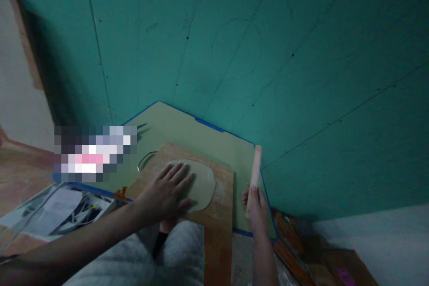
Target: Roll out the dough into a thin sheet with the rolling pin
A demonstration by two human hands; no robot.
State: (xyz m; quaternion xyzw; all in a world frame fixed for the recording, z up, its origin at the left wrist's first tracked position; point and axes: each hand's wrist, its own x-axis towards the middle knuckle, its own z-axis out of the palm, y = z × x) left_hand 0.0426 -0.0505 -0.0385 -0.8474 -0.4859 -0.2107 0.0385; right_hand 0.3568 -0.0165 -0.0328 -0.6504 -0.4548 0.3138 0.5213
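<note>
A flat, roughly round sheet of dough lies on a wooden board. My left hand rests flat on the left part of the dough, fingers spread, hiding that side of it. To the right of the board, my right hand is wrapped round the lower part of a pale wooden rolling pin. The pin stands tilted, its upper end pointing away from me, apart from the dough. Pale flour marks show on the board beside the sheet's right edge.
The board lies on a pale table with a blue rim, against a green wall. A metal loop sticks out at the board's left. A white box of cables stands at lower left, cardboard boxes at lower right. A blurred patch covers the table's left end.
</note>
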